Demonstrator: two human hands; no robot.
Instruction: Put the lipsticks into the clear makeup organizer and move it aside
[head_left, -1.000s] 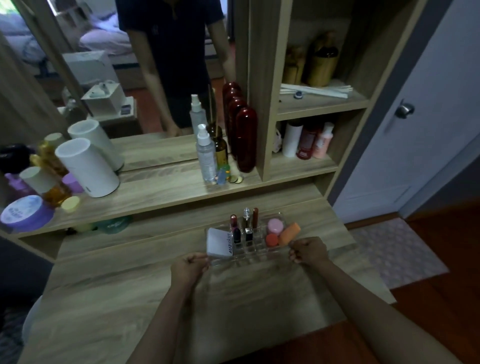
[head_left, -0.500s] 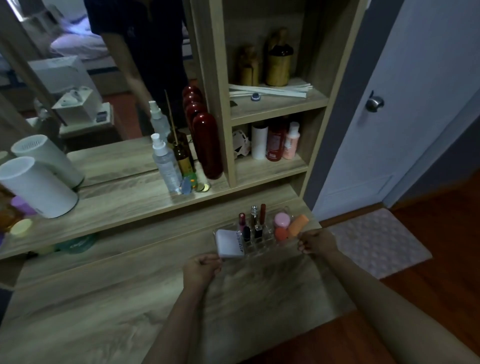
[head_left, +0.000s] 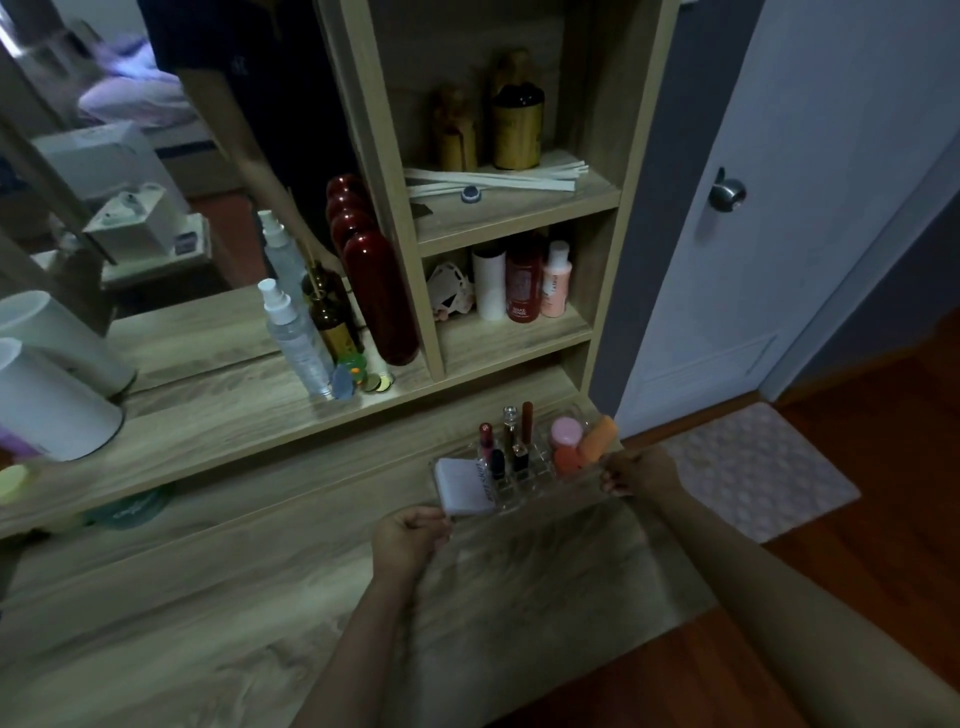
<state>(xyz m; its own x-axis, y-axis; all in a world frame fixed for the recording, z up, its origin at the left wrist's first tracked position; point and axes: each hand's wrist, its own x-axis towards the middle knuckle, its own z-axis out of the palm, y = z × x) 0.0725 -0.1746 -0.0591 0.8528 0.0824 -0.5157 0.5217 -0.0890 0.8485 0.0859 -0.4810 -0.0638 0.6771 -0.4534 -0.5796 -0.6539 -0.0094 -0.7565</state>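
The clear makeup organizer (head_left: 540, 488) rests near the right end of the wooden dresser top, close under the shelf unit. Several lipsticks (head_left: 511, 441) stand upright in its middle slots. A white compact (head_left: 462, 486) lies in its left part, and pink and orange sponges (head_left: 571, 441) fill its right part. My left hand (head_left: 410, 538) grips the organizer's near left corner. My right hand (head_left: 636, 470) grips its right end.
The dresser top (head_left: 234, 597) stretches left and toward me. On the ledge behind stand a tall dark red bottle (head_left: 382, 301), a spray bottle (head_left: 296, 338) and a white cylinder (head_left: 47, 405). Shelves hold bottles (head_left: 524, 283). A door (head_left: 779, 208) and a floor mat (head_left: 753, 467) are at right.
Both hands have carried the organizer toward the right end of the dresser top, nearer the shelf unit. My view has turned right with it.
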